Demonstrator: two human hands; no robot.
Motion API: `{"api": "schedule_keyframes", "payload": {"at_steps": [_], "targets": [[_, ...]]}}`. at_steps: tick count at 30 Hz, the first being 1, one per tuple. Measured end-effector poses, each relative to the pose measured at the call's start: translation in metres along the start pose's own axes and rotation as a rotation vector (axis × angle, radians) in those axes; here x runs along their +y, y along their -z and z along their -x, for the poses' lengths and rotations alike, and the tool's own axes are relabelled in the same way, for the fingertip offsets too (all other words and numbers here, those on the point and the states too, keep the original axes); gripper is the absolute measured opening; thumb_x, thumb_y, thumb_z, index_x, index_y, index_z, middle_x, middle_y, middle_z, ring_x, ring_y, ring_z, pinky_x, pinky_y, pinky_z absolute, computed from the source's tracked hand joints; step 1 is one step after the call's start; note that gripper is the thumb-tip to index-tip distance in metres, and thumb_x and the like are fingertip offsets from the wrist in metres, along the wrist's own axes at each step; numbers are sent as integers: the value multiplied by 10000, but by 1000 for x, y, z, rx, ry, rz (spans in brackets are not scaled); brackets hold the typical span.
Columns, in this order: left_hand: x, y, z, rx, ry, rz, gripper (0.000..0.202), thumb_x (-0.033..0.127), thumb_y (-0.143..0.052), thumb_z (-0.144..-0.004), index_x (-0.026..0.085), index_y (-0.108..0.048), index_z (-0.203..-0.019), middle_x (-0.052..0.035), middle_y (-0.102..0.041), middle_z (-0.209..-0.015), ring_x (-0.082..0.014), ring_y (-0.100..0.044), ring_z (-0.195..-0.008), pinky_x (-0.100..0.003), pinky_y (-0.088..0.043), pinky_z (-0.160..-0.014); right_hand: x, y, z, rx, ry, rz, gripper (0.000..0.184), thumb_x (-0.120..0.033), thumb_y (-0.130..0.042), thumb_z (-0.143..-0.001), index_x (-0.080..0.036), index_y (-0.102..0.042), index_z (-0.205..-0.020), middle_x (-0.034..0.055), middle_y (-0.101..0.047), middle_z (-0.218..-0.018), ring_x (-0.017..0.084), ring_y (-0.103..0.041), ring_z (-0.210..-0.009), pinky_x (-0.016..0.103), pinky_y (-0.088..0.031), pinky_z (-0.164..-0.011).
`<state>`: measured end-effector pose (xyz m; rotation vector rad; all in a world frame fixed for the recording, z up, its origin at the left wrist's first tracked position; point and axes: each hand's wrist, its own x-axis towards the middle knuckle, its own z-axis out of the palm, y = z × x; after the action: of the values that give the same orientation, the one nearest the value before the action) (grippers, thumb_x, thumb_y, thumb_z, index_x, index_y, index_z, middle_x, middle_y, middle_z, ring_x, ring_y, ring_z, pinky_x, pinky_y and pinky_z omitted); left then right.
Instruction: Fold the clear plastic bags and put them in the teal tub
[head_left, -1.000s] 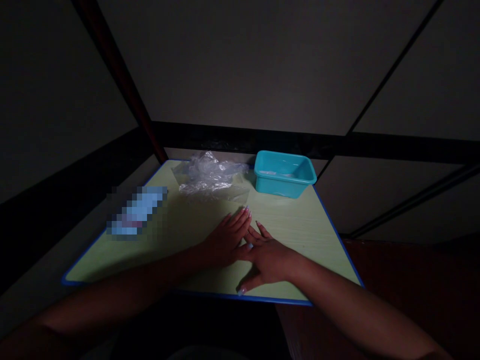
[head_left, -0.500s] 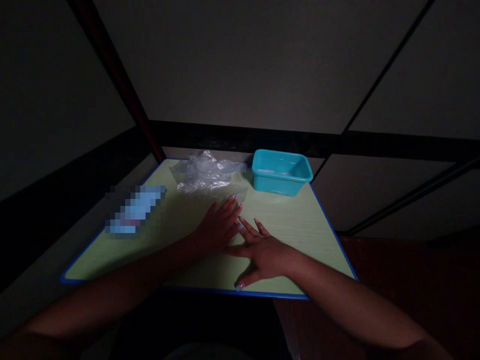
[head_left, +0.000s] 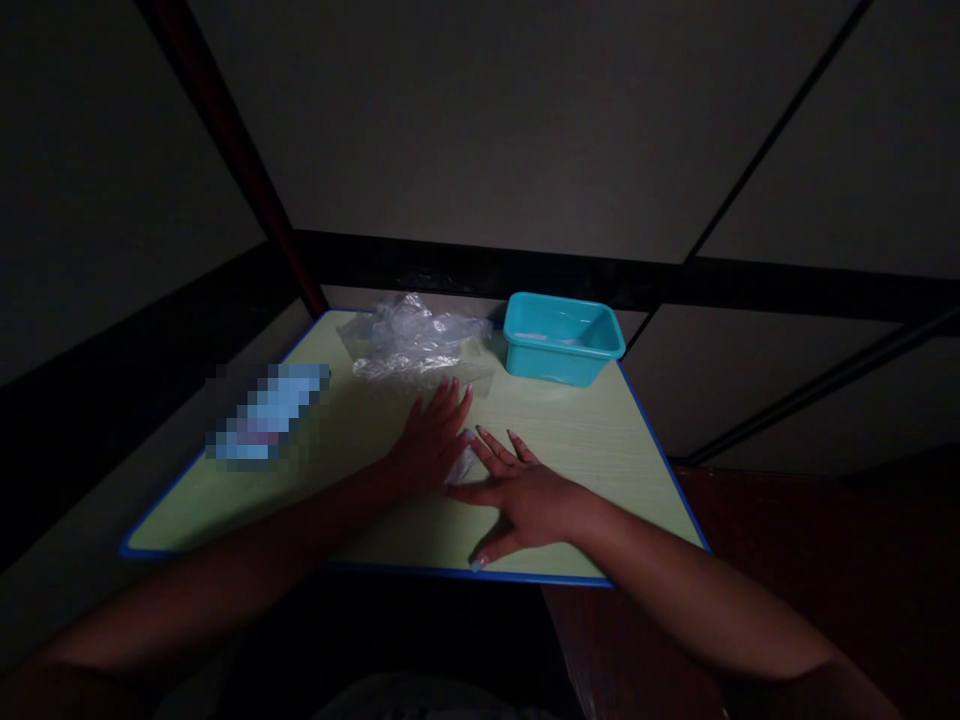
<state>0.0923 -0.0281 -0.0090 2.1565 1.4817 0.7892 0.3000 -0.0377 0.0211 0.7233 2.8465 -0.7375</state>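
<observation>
My left hand (head_left: 429,440) lies flat on the pale green table (head_left: 315,480), fingers stretched out toward a crumpled clear plastic bag (head_left: 409,345). My right hand (head_left: 517,495) rests flat beside it, fingers spread, its fingertips touching the left hand's edge. A small pale thing (head_left: 460,466) shows between the two hands; I cannot make out what it is. A flat clear sheet of plastic seems to lie under the left fingers. Neither hand grips anything.
A turquoise plastic tub (head_left: 562,340) stands at the table's far right corner. A blurred-out light blue object (head_left: 266,418) lies near the left edge. The blue-rimmed table sits in a dim corner between dark-framed wall panels.
My left hand has slid forward toward the plastic bag, away from the right hand's fingers. The right hand stays nearly in place.
</observation>
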Motion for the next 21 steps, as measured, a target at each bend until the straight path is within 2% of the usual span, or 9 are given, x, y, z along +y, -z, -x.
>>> {"api": "schedule_keyframes", "payload": {"at_steps": [2, 3, 5, 7, 9, 12, 16, 18, 21], "targets": [[-1, 10, -4, 135, 161, 243, 556, 409, -458, -899, 150, -438, -1390, -143, -330, -1539, -295, -173, -1455, -487, -96, -1163, 0, 0, 0, 6, 3, 1, 861, -680, -678, -706, -423, -334, -1453, 64, 167, -1588, 407, 127, -1430, 635, 93, -1084], [-2, 17, -6, 181, 229, 311, 519, 421, -447, -902, 163, -472, -1351, -137, -380, -1508, -282, -243, -1430, -457, -159, -1156, 0, 1, 0, 6, 4, 3, 869, -679, -679, -705, -434, -317, -1456, 54, 181, -1585, 409, 127, -1430, 636, 96, -1083], [-4, 32, -7, 201, 340, 380, 451, 449, -409, -911, 177, -537, -1247, -141, -514, -1386, -284, -448, -1296, -441, -338, -1069, 0, 1, 0, -3, 2, 8, 882, -687, -674, -705, -447, -289, -1461, 47, 204, -1577, 406, 134, -1429, 638, 98, -1080], [-6, 48, -6, 182, 453, 472, 401, 470, -438, -890, 179, -586, -1123, -131, -624, -1209, -274, -605, -1080, -411, -475, -907, 0, 1, 0, -18, -3, 12, 887, -699, -662, -706, -451, -273, -1464, 51, 221, -1570, 398, 150, -1426, 640, 98, -1078], [-7, 62, -3, 132, 570, 588, 357, 466, -505, -859, 171, -601, -1035, -112, -673, -1055, -242, -663, -900, -375, -517, -793, 0, 1, -1, -31, -7, 15, 889, -707, -653, -708, -450, -266, -1466, 59, 231, -1564, 392, 164, -1422, 639, 98, -1077], [-10, 76, 3, 25, 736, 769, 310, 415, -602, -820, 145, -601, -971, -85, -694, -866, -202, -669, -717, -364, -525, -738, 1, 2, -1, -44, -10, 11, 891, -708, -653, -707, -445, -269, -1467, 76, 241, -1556, 388, 179, -1416, 633, 105, -1075], [-17, 79, 7, -151, 932, 1027, 286, 337, -673, -776, 136, -598, -966, -75, -711, -807, -193, -668, -661, -334, -520, -723, 0, 4, -1, -59, -18, 7, 890, -705, -653, -708, -445, -266, -1466, 78, 253, -1550, 375, 200, -1411, 627, 115, -1072], [-20, 77, 8, -242, 957, 1057, 290, 341, -674, -765, 147, -597, -965, -76, -720, -822, -188, -670, -659, -316, -515, -705, 0, 4, -1, -68, -20, 8, 889, -697, -655, -713, -445, -260, -1468, 66, 251, -1554, 376, 199, -1412, 626, 121, -1072], [-20, 73, 7, -330, 912, 998, 312, 373, -680, -736, 166, -603, -956, -64, -723, -826, -171, -662, -643, -288, -497, -660, 0, 5, -1, -76, -27, 13, 887, -684, -662, -716, -439, -264, -1470, 60, 239, -1559, 385, 187, -1415, 623, 121, -1076]]}}
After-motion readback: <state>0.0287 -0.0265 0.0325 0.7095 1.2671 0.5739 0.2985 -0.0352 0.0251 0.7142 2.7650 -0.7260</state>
